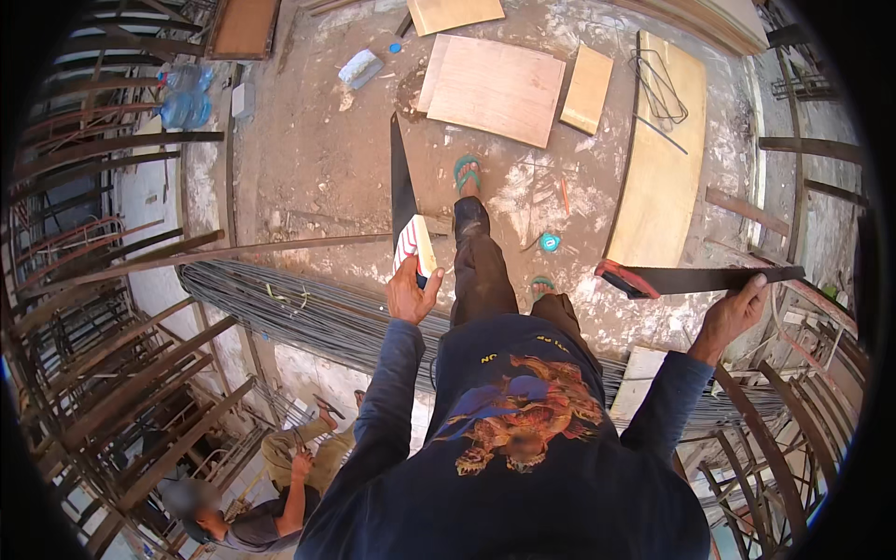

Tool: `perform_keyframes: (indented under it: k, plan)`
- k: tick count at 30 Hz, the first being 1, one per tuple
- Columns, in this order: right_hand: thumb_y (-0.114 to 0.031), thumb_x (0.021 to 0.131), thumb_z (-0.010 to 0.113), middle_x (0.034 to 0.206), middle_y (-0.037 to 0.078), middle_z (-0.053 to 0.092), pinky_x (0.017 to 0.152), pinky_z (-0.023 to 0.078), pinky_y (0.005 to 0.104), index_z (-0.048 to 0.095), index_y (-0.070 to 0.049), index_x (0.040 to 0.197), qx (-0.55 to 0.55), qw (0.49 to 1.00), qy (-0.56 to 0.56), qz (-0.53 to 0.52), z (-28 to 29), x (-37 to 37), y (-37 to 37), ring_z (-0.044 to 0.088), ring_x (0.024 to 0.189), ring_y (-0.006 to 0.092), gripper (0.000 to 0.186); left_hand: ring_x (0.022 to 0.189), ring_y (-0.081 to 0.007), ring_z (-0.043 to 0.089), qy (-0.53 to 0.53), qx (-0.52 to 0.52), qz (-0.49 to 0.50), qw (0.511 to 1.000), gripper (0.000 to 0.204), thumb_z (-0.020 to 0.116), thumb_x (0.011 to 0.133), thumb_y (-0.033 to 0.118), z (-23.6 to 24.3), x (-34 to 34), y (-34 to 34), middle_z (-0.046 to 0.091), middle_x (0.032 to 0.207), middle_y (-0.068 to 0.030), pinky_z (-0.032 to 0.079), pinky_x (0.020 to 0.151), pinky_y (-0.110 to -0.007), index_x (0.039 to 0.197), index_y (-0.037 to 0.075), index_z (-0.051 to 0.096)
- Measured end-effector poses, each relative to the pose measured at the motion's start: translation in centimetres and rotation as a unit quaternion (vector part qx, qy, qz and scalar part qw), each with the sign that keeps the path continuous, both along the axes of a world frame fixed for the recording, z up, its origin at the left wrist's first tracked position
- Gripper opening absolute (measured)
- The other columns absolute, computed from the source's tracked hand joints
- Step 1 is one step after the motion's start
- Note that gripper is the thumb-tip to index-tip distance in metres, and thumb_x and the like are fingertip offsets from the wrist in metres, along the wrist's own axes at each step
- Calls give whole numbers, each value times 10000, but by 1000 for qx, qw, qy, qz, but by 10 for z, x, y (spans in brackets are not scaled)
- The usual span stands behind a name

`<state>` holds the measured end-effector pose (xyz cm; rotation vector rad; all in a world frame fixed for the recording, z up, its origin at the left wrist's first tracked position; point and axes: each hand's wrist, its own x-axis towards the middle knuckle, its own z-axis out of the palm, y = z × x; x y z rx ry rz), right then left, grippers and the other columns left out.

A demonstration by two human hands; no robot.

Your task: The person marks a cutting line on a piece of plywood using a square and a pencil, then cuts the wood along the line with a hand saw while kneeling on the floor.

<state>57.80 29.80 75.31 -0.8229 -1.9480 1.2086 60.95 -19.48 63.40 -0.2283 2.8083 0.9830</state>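
Note:
My left hand (412, 290) is closed around the lower end of a hand saw (403, 182). Its dark, tapering blade points away from me, and a white part with red stripes (411, 241) sits just above my fingers. Out to the right, my right hand (733, 317) pinches a second hand saw (709, 279) by its dark blade. That saw lies crosswise, its red and black handle (627, 279) toward the middle and beside the near end of a long plywood board (661, 168).
Plywood sheets (495, 89), a smaller board (588, 89) and a teal tape measure (550, 243) lie on the floor ahead. Bundled steel rods (308, 303) run behind my legs. Timber and metal stacks line both sides. Another person (271, 495) sits at lower left.

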Motion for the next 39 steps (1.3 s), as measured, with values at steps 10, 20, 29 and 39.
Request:
perform_keyframes:
  k: [10,20,29,39]
  plan:
    - [-436,1065,441,1166,203,606,901,464,347,566,173,1199,97,954,-136,-250,-28,-91,-72,567,975,240,636,925,-388,671,-25,-94,-203,974,535,723,840,439,-126,-304,-77,671,1071,-209,548,762,-473,1141,14,603]
    - [-355,1057,502,1033,126,605,852,479,365,556,88,1186,-224,943,11,-244,-123,-184,-104,563,928,208,465,998,-379,676,103,-215,-50,970,657,667,888,516,-258,-488,-86,629,1228,-240,565,799,-445,1228,-36,555]
    - [-344,1044,543,1024,66,611,827,499,328,591,-4,1123,-238,956,75,-157,-361,-213,-101,585,928,159,352,971,-350,653,112,-341,-173,917,518,678,860,492,-433,-616,-147,653,1012,-161,507,818,-482,1124,50,622]
    - [-297,1047,549,715,-24,579,614,407,257,675,-13,899,-146,986,71,-33,-569,-328,-117,474,683,59,344,1238,-361,521,30,-436,-71,897,606,720,787,504,-603,-621,-190,613,1270,-165,378,1054,-519,1228,105,604]
